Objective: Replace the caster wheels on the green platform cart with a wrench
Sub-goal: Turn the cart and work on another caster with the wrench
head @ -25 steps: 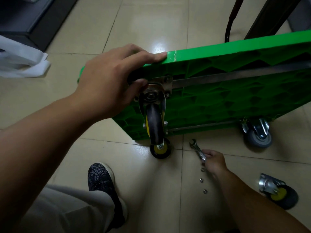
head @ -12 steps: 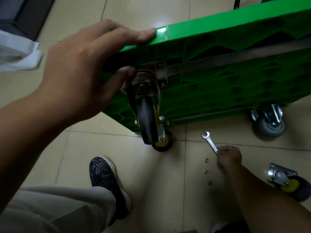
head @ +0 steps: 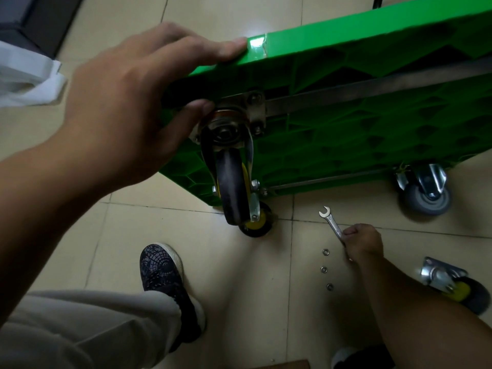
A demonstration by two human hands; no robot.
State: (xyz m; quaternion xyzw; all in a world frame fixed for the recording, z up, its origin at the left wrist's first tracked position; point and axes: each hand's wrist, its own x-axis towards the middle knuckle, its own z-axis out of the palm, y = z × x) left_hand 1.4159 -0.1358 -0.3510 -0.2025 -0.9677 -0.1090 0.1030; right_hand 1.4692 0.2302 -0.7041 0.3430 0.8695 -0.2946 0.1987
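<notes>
**Caster swap update: roughly halfway, I reckon**

Starting at the left, past the white bag (head: 26, 83) on the floor (head: 239, 288): the left hand (head: 127, 107) clamps the top corner of the green platform cart (head: 372, 107), fingers laid over the edge and thumb pushed against the mounting plate (head: 255, 107) underneath; the cart is tipped up on its side, underside facing the camera. Right under that thumb hangs the upper caster (head: 234, 187), black tread with a yellow hub; bolt ends show on its plate, but I can't tell if any carry nuts; below it the lower caster (head: 257, 223), same yellow type, touches the tiles.

Further right the wrench (head: 331, 221) is well off the cart, open end pointing toward the deck, handle wrapped in the right hand (head: 362, 241); three nuts (head: 325, 252) lie in a row just beside that fist, so my guess is they belong on the upper caster and tightening is what's left there.

Then the grey caster (head: 426, 195) at the far lower corner looks like an old one not yet swapped; a loose caster (head: 455, 284), yellow-hubbed, lies near the right edge, probably meant for that spot; the fourth corner is out of view.
</notes>
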